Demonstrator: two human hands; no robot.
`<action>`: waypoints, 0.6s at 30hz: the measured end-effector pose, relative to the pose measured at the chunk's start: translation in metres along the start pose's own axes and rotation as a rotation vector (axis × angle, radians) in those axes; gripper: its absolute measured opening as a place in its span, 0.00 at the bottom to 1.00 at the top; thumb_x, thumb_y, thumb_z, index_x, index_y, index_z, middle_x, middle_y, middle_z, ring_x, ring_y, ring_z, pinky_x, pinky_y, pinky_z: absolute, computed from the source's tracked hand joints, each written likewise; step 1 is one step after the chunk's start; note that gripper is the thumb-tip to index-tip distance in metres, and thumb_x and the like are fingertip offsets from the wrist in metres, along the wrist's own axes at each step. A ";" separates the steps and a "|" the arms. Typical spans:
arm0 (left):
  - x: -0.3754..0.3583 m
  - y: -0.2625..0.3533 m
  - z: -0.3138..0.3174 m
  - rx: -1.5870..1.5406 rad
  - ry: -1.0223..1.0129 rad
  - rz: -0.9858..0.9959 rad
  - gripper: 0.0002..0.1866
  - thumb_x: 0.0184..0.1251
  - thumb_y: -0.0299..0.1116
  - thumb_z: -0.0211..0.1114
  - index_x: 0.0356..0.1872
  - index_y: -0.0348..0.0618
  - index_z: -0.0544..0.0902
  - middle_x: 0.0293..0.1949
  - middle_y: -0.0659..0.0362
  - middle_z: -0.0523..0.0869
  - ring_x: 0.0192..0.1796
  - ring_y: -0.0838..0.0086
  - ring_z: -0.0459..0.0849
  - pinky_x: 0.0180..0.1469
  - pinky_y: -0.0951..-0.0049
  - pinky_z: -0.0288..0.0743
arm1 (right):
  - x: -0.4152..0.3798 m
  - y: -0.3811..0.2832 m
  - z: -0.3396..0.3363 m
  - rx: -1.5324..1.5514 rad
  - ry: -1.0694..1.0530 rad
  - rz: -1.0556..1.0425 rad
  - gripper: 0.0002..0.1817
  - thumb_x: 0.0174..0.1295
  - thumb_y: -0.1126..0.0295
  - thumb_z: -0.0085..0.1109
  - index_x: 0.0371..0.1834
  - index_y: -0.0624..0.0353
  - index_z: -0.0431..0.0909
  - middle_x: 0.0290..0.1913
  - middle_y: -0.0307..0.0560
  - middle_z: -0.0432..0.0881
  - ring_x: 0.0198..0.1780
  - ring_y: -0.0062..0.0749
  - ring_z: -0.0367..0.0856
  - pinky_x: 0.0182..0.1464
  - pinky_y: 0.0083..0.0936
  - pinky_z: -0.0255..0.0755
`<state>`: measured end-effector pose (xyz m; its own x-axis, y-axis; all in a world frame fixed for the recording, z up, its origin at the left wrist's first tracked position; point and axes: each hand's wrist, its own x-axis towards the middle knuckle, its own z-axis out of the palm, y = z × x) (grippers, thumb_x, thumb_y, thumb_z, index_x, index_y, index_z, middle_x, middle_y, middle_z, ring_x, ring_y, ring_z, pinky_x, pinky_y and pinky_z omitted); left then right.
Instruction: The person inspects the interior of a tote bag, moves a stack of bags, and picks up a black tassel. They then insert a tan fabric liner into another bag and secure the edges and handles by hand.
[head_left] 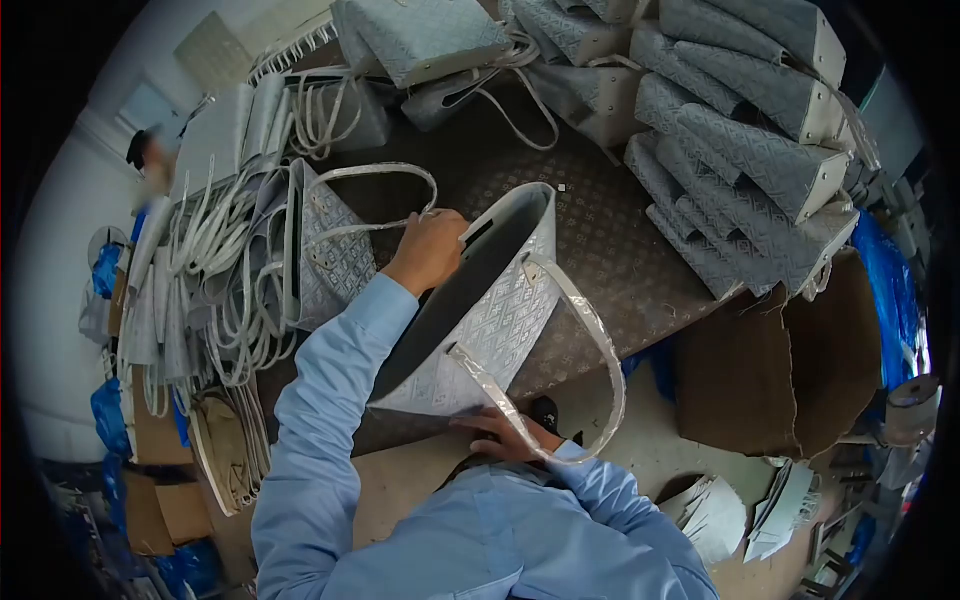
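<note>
A grey embossed tote bag [490, 320] stands open on the patterned counter [600, 240]. The left hand [430, 250] is clamped on its rim; the right hand [505, 432] presses flat against its base. Finished bags [740, 150] lie stacked beyond.

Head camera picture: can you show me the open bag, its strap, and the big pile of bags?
open bag [500, 320], head view, patterned side panel.
strap [600, 350], head view, middle of the wrapped loop.
pile of bags [745, 150], head view, side of one stacked bag.
</note>
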<state>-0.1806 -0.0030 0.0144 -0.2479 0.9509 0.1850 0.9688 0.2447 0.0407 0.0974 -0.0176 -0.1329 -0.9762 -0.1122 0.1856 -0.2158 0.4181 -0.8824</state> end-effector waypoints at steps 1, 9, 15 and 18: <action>0.009 0.001 -0.006 -0.091 -0.042 0.062 0.06 0.55 0.28 0.61 0.34 0.40 0.81 0.33 0.52 0.83 0.47 0.51 0.80 0.54 0.59 0.73 | -0.011 0.017 0.003 0.162 0.028 0.107 0.20 0.65 0.66 0.56 0.58 0.60 0.72 0.49 0.54 0.78 0.50 0.44 0.77 0.53 0.31 0.72; 0.066 0.039 0.007 0.007 -0.270 0.460 0.06 0.48 0.28 0.62 0.29 0.41 0.83 0.33 0.53 0.85 0.49 0.56 0.80 0.51 0.58 0.73 | -0.093 0.082 -0.091 0.727 1.100 0.545 0.26 0.70 0.50 0.47 0.60 0.59 0.71 0.52 0.48 0.79 0.53 0.32 0.77 0.54 0.34 0.69; 0.021 0.048 0.037 -0.099 0.364 0.176 0.14 0.54 0.25 0.61 0.44 0.44 0.83 0.66 0.58 0.67 0.68 0.63 0.65 0.64 0.49 0.60 | 0.026 0.020 -0.147 0.414 0.879 0.014 0.38 0.69 0.41 0.39 0.73 0.58 0.52 0.70 0.58 0.61 0.70 0.43 0.61 0.68 0.44 0.54; -0.010 0.052 0.021 -0.230 0.560 0.000 0.16 0.57 0.24 0.61 0.49 0.43 0.81 0.66 0.54 0.66 0.67 0.61 0.66 0.65 0.48 0.61 | 0.064 0.005 -0.146 0.089 0.801 0.042 0.36 0.70 0.43 0.39 0.70 0.63 0.59 0.68 0.59 0.64 0.68 0.44 0.63 0.69 0.40 0.53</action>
<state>-0.1283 0.0046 -0.0061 -0.2668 0.6916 0.6712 0.9610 0.1379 0.2398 0.0303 0.1088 -0.0628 -0.7096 0.5963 0.3754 -0.2092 0.3305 -0.9203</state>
